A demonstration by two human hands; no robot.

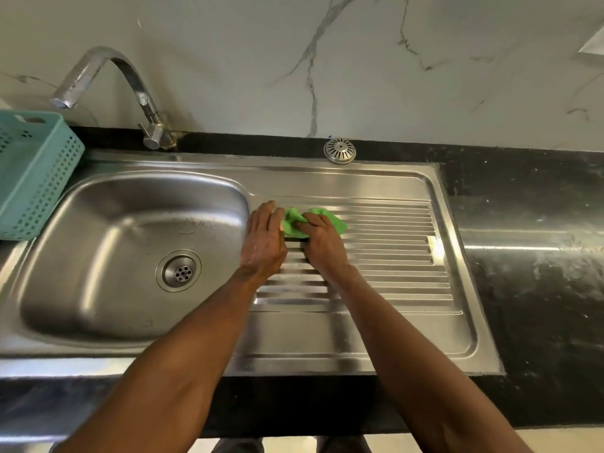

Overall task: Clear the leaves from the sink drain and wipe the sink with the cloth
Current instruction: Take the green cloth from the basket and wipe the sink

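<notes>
A crumpled green cloth (330,219) lies on the ribbed draining board (392,250) of the steel sink (137,331), just right of the bowl. My right hand (322,240) rests on top of the cloth with its fingers curled into the fabric. My left hand (263,237) lies flat beside it with straight fingers, its fingertips touching the cloth's left edge. The drain (178,270) in the bowl's floor shows bare metal holes, and I see no leaves there.
A curved chrome tap (108,80) stands behind the bowl. A teal perforated basket (32,178) sits at the sink's left edge. A round metal strainer cap (340,150) lies on the black counter (529,256) behind the draining board. A marble wall rises behind.
</notes>
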